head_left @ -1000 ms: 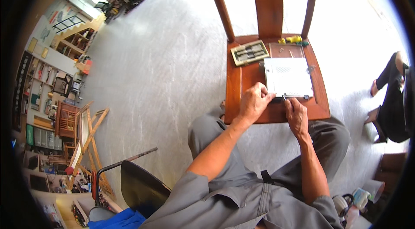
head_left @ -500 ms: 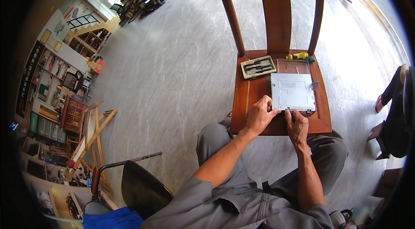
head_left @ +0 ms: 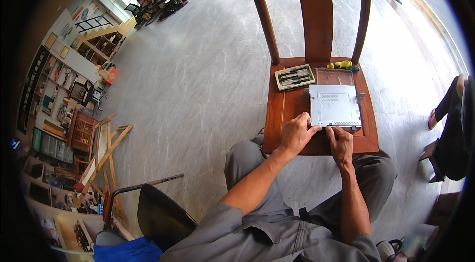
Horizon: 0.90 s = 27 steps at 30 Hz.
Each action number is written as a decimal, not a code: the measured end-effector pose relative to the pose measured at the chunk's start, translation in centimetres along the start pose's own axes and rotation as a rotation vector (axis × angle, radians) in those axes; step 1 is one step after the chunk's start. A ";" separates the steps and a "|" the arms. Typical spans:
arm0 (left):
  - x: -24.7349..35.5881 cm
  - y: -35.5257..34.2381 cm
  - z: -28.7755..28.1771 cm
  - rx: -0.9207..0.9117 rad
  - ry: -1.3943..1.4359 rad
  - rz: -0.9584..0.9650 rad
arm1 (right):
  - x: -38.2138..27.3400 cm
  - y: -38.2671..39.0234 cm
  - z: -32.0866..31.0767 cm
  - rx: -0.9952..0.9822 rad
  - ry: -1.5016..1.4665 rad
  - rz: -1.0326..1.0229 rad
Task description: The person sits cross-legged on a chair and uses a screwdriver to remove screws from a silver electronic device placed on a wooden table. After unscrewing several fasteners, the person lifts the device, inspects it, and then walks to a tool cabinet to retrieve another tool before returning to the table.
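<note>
A flat silver metal device case (head_left: 334, 106), with a patch of small vent holes and little side brackets, lies on the wooden chair seat (head_left: 277, 133). My left hand (head_left: 297, 131) is closed round its near left corner, the thumb along the near edge. At the middle of that same edge, my right hand (head_left: 340, 142) has its fingers bent and pressed together on the case. Whatever sits under those fingertips is hidden. Just beyond the case is a shallow clear-brown tray (head_left: 336, 75) with tiny bits in it.
A box of small screwdrivers or bits (head_left: 295, 77) lies at the seat's far left. Behind the tray rest a yellow-handled screwdriver (head_left: 340, 65) and a green-handled one (head_left: 352, 69). The chair's back (head_left: 314, 15) rises beyond. Someone's leg (head_left: 442, 104) shows at right.
Both hands stay at the near edge of the case with hardly any movement. The whole view has shifted very slightly.
</note>
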<state>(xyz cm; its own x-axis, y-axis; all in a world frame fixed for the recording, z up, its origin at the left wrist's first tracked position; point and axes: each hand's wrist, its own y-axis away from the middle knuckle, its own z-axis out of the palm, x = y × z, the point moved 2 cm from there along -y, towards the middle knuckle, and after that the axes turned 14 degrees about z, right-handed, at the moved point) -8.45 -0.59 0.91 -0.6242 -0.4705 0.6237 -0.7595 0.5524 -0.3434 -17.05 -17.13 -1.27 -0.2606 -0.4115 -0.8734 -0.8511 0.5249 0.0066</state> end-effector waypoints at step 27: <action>-0.1 0.4 1.6 0.181 -0.194 0.410 | 0.2 -0.7 1.0 -0.045 -0.026 0.010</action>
<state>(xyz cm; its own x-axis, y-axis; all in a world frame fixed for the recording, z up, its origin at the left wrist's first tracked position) -8.98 -1.48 -0.43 -0.8879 -0.3683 0.2755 -0.4532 0.5982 -0.6609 -16.03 -16.86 -1.89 -0.2578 -0.3864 -0.8855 -0.8681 0.4949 0.0368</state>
